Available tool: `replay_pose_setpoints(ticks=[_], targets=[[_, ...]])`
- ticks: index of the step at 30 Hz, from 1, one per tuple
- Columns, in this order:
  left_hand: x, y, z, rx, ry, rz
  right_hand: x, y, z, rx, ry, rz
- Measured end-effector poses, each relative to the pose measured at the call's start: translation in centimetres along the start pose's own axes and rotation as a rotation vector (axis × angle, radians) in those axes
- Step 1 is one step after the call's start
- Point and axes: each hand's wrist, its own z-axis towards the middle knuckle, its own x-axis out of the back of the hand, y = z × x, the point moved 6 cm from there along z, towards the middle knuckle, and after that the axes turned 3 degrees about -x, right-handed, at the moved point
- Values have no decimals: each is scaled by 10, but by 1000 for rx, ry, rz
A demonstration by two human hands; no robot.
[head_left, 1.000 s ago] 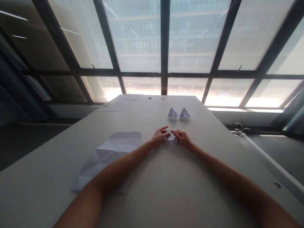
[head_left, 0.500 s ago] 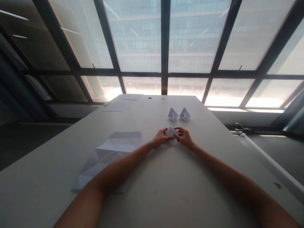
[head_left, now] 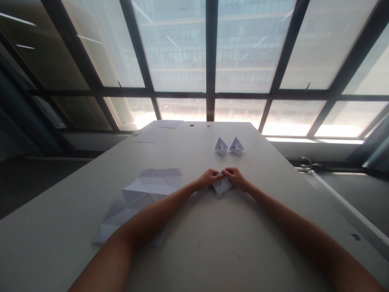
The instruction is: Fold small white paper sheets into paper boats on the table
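Observation:
A small folded white paper [head_left: 221, 186] is pinched between both of my hands, its pointed end toward me and a crease down its middle. My left hand [head_left: 209, 178] grips the upper left edge, fingers closed. At the upper right edge my right hand [head_left: 235, 177] is closed too, and the thumbs nearly meet at the top. Just beyond stand two folded paper boats, the left boat [head_left: 221, 147] and the right boat [head_left: 236, 147], side by side. My fingers hide the far part of the held paper.
Creased white paper sheets [head_left: 154, 182] lie at the left, partly under my left forearm. Flat sheets [head_left: 146, 135] rest at the table's far left corner. The white table [head_left: 200, 235] reaches toward large windows. A small dark mark [head_left: 355, 237] is near its right edge.
The folded paper has been tilted and lowered slightly toward me, so its lower point shows more. Both hands have moved over its top edge, thumbs closer together. The boats have not moved.

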Motion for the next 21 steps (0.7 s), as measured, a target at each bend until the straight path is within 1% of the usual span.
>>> replay_pose_setpoints(ticks=[6, 12, 21], targets=[[-3, -3, 2, 1, -11, -81, 0, 1, 1, 36, 32, -20], [-5, -10, 5, 8, -13, -89, 0, 2, 1, 41, 46, -25], [-5, -5, 4, 15, 22, -136, 3, 2, 0, 43, 68, -4]])
